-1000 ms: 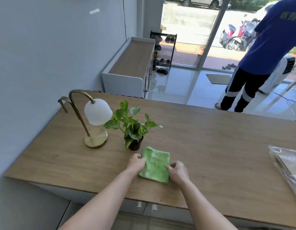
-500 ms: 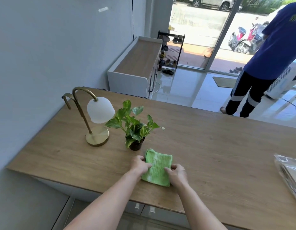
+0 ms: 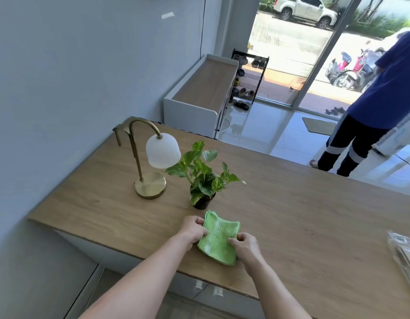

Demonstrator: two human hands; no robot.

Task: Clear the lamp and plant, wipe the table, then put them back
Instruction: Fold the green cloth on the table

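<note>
L hand (image 3: 193, 229) + R hand (image 3: 245, 246) fingers curled, pinching green cloth (image 3: 219, 241) edges, near table (image 3: 314, 215) front | lamp (image 3: 151, 164) & plant (image 3: 202, 180) uncleared, just behind cloth | risk: wiping now clips pot (light, tips easily)
</note>
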